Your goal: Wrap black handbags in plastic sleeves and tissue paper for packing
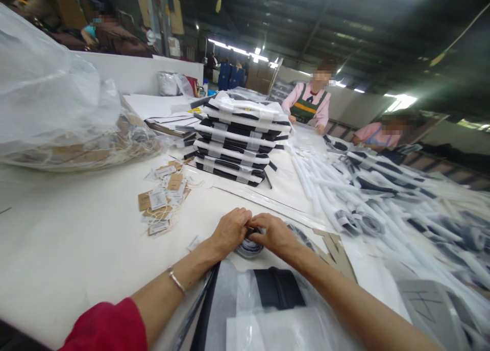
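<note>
a: where is the rolled strip (249, 250)?

b: on the tabletop (76, 228), toward the near edge, just past a dark-banded piece under clear plastic (279, 288).

a: and the hands?

b: both are at the roll. the left hand (231, 228) comes in from its left side with bent fingers over the top; the right hand (273, 233) meets it from the other side, thumb and fingers curled inward. the fingertips are partly hidden, so i cannot tell whether either one grips it.

a: what lies around them?

b: toward the far edge stands a stack of black-and-white bundles (237, 139). left of it, closer to the near edge, is a loose heap of corded tags (175, 182). a big clear bag (49, 85) sits toward the far left corner.

a: and on the right?

b: a flat brown cardboard piece (337, 250) lies near the right hand, with more rolls (370, 224) toward the right edge. a co-worker in pink sleeves (308, 106) is at the far edge.
</note>
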`<act>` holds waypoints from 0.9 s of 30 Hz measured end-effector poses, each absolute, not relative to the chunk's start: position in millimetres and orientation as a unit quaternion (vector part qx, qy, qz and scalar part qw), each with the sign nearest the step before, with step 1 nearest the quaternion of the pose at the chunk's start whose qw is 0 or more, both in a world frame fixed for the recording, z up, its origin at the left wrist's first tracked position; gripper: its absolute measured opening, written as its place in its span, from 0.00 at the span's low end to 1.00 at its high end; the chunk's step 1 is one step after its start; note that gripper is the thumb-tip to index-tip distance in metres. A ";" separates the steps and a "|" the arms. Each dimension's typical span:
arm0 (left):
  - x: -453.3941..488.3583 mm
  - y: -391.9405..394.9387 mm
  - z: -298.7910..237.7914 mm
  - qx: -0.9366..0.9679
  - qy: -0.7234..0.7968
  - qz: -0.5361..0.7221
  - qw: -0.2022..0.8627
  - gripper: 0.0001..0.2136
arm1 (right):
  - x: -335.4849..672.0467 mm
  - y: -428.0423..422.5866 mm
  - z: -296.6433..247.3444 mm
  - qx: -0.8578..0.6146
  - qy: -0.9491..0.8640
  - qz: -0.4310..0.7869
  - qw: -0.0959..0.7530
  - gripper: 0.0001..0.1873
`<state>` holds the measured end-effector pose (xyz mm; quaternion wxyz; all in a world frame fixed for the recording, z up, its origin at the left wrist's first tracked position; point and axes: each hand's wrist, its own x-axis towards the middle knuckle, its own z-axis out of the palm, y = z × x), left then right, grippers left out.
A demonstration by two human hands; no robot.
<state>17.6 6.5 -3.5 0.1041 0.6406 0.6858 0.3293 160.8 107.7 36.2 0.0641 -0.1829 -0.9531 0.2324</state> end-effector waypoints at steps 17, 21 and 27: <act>4.1 20.1 -8.4 0.569 0.694 0.387 0.214 0.06 | 167.3 91.5 18.9 -0.052 -0.987 -0.108 0.108 0.10; 1.4 24.7 -11.7 0.573 0.683 0.384 0.242 0.06 | 161.7 89.3 23.2 -0.044 -0.988 -0.118 0.084 0.09; -2.6 27.2 -12.8 0.595 0.657 0.388 0.252 0.07 | 156.4 92.1 24.9 -0.107 -0.991 -0.048 0.065 0.07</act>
